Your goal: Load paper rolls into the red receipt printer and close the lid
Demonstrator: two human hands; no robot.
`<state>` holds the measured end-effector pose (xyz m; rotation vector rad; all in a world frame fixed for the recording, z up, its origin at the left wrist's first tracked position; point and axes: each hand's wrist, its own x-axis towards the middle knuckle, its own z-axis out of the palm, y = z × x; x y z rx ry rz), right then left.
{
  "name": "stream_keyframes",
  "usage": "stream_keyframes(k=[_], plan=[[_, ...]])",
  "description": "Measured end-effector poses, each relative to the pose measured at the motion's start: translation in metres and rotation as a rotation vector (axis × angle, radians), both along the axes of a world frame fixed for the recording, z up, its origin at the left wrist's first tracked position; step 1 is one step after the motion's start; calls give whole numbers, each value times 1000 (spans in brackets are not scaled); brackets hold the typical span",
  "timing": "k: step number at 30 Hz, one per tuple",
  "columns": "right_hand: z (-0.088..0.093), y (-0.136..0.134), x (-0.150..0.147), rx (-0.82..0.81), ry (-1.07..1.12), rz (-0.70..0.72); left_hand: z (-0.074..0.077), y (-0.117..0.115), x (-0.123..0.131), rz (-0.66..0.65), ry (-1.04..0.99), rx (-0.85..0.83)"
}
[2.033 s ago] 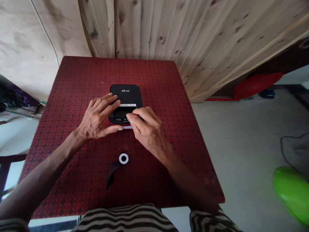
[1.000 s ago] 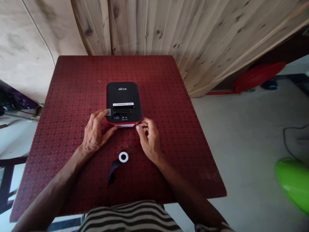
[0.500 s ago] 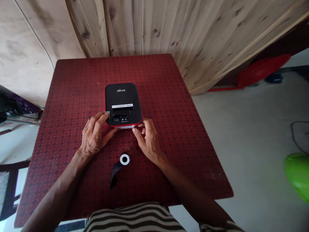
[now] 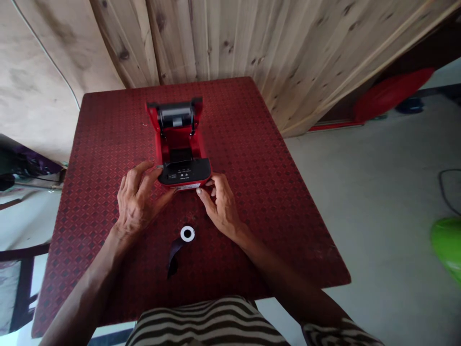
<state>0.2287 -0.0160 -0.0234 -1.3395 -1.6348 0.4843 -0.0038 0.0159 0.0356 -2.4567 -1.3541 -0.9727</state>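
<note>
A small red and black label printer [image 4: 184, 174] stands on the table, its lid [image 4: 176, 115] swung up and back so the red inside shows. My left hand [image 4: 137, 194] grips the printer's front left corner, with the thumb along the front edge and the fingers at the side. My right hand [image 4: 220, 204] grips the front right corner, thumb at the front and fingers curled against the side. Nearer to me, between my forearms, a small roll [image 4: 188, 234] with a white end face and dark core hole trails a dark strip [image 4: 175, 254] on the cloth.
The table [image 4: 252, 158] has a red patterned cover. Behind it rises a wooden plank wall [image 4: 230, 38]. A dark chair [image 4: 23, 278] stands at the left. On the floor to the right are a green rounded object [image 4: 448, 247] and a red one [image 4: 392, 98].
The printer's lid has gone from closed to raised, showing the inside. Both hands have stayed at the front corners. The view has shifted slightly.
</note>
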Motion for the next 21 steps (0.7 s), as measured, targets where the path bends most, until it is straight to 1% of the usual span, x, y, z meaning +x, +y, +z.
stream_keyframes(k=[2,4,6,8,10,11,13,15,17,19,21], plan=[[0,-1,-1,-12,10,6,-3,0,0,-6,-27,-26],[2,-3,1,-42,43,10,-10,1,-1,-32,-69,-34],[10,-3,5,-38,70,-16,-18,2,-1,-64,-113,-25],[26,2,12,57,34,-62,-26,4,-2,-85,-138,-23],[48,13,18,208,-79,-62,-31,5,-2,-90,-147,-33],[61,22,19,268,-151,-24,-33,5,-2,-93,-152,-38],[84,46,15,287,-304,117,-35,4,-3,-102,-174,-43],[102,74,4,192,-486,283,-36,4,-3,-117,-197,-54],[112,100,-11,53,-670,390,-38,3,-4,-128,-201,-90],[116,120,-26,-81,-809,433,-40,3,-4,-132,-198,-140],[116,133,-38,-169,-902,443,-42,3,-5,-134,-210,-184]])
